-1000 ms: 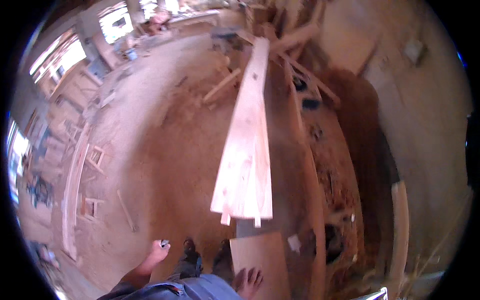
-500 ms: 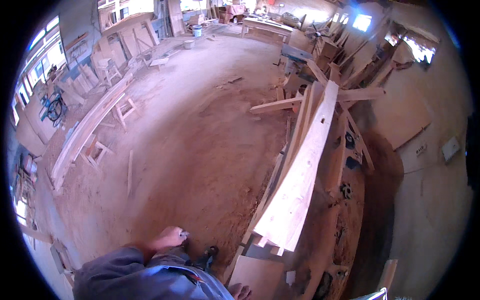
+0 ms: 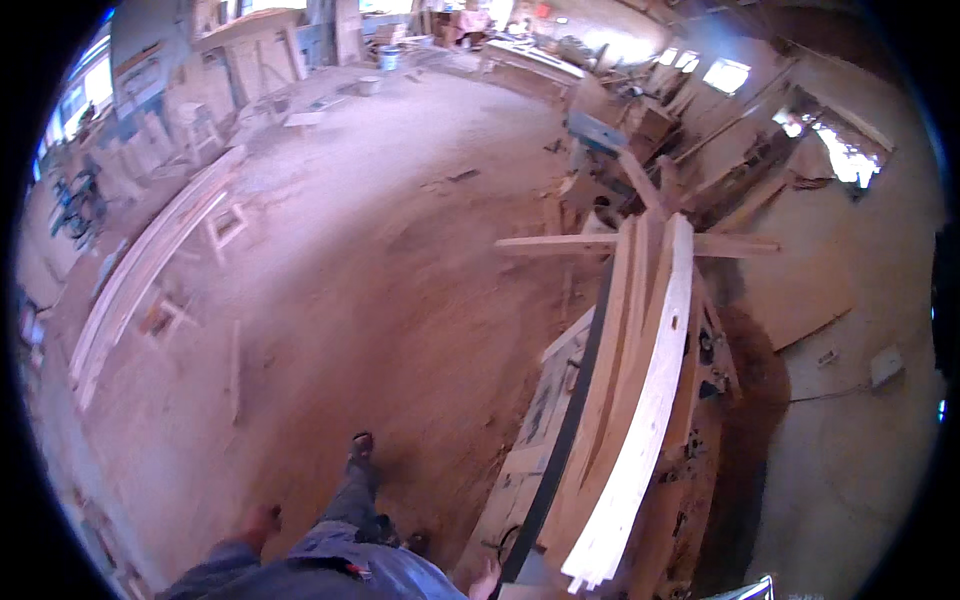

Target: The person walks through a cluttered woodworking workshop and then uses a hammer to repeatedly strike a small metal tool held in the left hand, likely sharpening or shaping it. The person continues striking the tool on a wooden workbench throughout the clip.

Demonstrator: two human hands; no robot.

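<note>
My left hand (image 3: 262, 522) hangs low at my left side over the floor, smeared by motion, so its fingers and anything in them do not show clearly. At the lower edge, my right hand (image 3: 485, 580) is beside the near end of the long workbench (image 3: 525, 458); its fingers are mostly cut off, and whether it touches the bench I cannot tell. Just right of this hand, a long pale plank (image 3: 640, 440) with a small slot and tenons on its near end lies lengthwise. Several brown timbers (image 3: 612, 360) lie alongside it.
A crosswise beam (image 3: 560, 245) juts out under the timbers' far end. Left, long boards (image 3: 150, 260) rest on low wooden trestles (image 3: 228, 224). A loose stick (image 3: 236, 370) lies on the dusty floor. Far back stand a table (image 3: 530, 62) and a bucket (image 3: 388, 60).
My left hand has swung down and left, away from my body's front. The view has shifted; one foot is now stretched forward, and more of the bench's left side shows.
</note>
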